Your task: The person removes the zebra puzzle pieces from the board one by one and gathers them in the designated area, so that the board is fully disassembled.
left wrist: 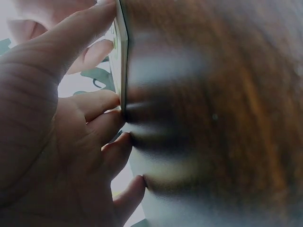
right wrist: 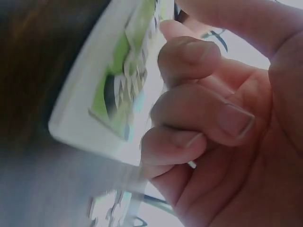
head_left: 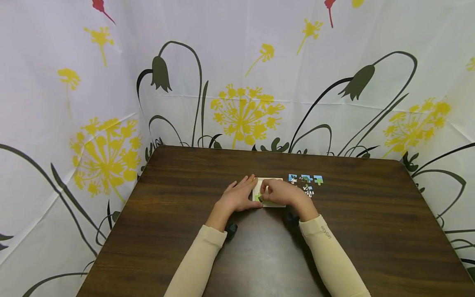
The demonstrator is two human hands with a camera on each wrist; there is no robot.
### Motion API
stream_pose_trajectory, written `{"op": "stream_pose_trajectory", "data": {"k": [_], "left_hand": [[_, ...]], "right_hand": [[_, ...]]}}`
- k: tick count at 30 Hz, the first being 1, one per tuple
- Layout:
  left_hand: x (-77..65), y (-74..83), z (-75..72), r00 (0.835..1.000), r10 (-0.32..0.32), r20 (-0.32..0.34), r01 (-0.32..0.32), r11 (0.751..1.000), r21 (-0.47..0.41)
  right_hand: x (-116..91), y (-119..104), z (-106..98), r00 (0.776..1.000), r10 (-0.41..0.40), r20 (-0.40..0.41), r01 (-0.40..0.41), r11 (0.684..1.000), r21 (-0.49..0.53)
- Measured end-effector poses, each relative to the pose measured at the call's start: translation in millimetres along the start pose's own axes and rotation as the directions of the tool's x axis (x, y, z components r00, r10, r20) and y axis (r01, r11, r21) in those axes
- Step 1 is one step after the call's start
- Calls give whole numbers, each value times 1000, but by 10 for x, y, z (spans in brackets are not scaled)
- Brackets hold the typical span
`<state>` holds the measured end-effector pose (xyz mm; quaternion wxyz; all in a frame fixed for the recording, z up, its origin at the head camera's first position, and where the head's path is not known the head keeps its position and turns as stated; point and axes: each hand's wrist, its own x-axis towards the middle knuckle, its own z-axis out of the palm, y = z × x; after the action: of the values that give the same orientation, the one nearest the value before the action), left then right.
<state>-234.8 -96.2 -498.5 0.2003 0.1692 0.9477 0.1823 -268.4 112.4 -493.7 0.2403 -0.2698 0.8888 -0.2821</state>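
A shallow pale puzzle tray lies on the table between both hands. My left hand rests flat at its left side, fingers spread. In the left wrist view its thumb and fingertips touch the tray's edge. My right hand reaches over the tray, fingers curled, and pinches a small puzzle piece by the tray's lower left. In the right wrist view, fitted green, black and white pieces show in the tray; the right thumb and index tips are cut off at the top.
Loose jigsaw pieces lie right of the tray: a blue one, a green-blue one and a white-patterned one, among others. The dark wooden table ends at a flower-printed curtain behind and at the sides.
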Motion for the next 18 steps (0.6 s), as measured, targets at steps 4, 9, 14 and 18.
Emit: {"op": "stream_pose_trajectory", "data": {"k": [4,9,14,18], "left_hand": [[-9,18,-5,1000,0,0,0,1000,2],[-12,30,-11,1000,-4,-4,4,1000,1],[-14,28,-16,1000,-6,1,6,1000,-6],[-17,29,-18,1000,-9,1,9,1000,-16]], "right_hand": [[-52,93,-104,998,9,-56,-8,1000,13],[-160,205,-247,993,72,-95,-71,997,14],[-201,242,-289,998,65,-23,-64,997,44],[-196,224,-280,997,76,25,-78,994,73]]}}
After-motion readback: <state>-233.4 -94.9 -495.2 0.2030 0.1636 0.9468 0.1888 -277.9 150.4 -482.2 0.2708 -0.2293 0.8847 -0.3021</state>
